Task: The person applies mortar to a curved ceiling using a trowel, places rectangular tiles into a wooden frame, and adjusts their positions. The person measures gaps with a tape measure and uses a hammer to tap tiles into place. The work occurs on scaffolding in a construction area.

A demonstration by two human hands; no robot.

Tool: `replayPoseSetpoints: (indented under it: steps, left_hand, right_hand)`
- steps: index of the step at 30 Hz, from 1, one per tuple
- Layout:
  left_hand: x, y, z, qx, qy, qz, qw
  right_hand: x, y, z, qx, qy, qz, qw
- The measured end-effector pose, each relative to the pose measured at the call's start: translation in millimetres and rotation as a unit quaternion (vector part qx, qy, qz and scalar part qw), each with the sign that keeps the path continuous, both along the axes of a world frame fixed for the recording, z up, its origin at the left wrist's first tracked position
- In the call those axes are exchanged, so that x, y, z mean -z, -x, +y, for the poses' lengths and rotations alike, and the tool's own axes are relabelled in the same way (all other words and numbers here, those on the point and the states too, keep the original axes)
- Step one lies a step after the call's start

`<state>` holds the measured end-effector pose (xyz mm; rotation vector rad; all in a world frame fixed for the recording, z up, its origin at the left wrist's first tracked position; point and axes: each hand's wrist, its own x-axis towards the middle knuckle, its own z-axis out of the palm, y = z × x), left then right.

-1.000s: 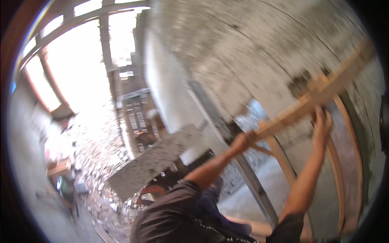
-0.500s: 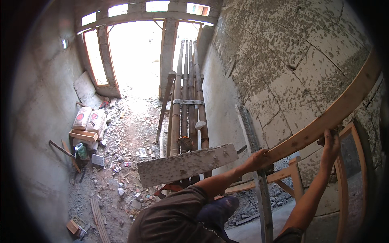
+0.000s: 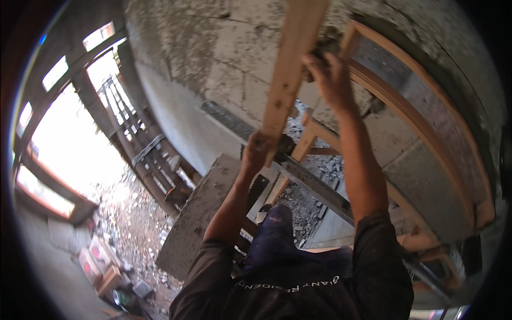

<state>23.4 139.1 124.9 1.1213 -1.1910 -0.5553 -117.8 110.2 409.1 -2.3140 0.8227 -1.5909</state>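
A long wooden plank [image 3: 290, 64] rises in front of the rough wall, its lower end near the metal bar. My left hand [image 3: 258, 149] is closed around that lower end. Higher up, my right hand [image 3: 328, 77] has its fingers curled at the plank's right edge; a dark patch beneath the fingers is too unclear to name. Below my left hand, a grey metal bar [image 3: 314, 184] runs diagonally. To the left of my left forearm lies a wide, mortar-stained board [image 3: 197, 213].
Wooden frames [image 3: 413, 101] stand at the right by the block wall [image 3: 240, 48]. Bamboo poles [image 3: 144, 160] run away at the left. Far below, rubble [image 3: 125, 224] covers the ground, with sacks [image 3: 98, 256] and a wooden box [image 3: 109, 280] beside the left wall.
My view has swung to the right, so the doorway and poles now sit farther left. The plank appears more upright in view, and both hands stay at it.
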Motion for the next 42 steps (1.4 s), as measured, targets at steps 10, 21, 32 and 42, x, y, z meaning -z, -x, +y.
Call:
replayPoseSetpoints:
  steps: [10, 21, 32, 42]
  left_hand:
    - [-38.9, -18.1, 14.0, -0.062, 0.099, 0.103, 0.988]
    - [-56.2, 14.4, 7.5, -0.001, 0.043, 0.209, 0.977]
    - [-92.1, 78.0, -85.4, 0.061, 0.075, 0.261, 0.961]
    - [-91.4, 89.8, -115.2, 0.057, 0.082, 0.240, 0.966]
  right_hand:
    - [41.3, -34.4, 27.0, -0.059, 0.044, -0.057, 0.996]
    - [40.6, 40.1, 39.3, -0.018, -0.037, 0.006, 0.999]
    - [172.8, 240.9, 124.5, 0.313, -0.168, 0.001, 0.935]
    - [294.0, 284.7, 212.7, 0.371, -0.384, -0.084, 0.842]
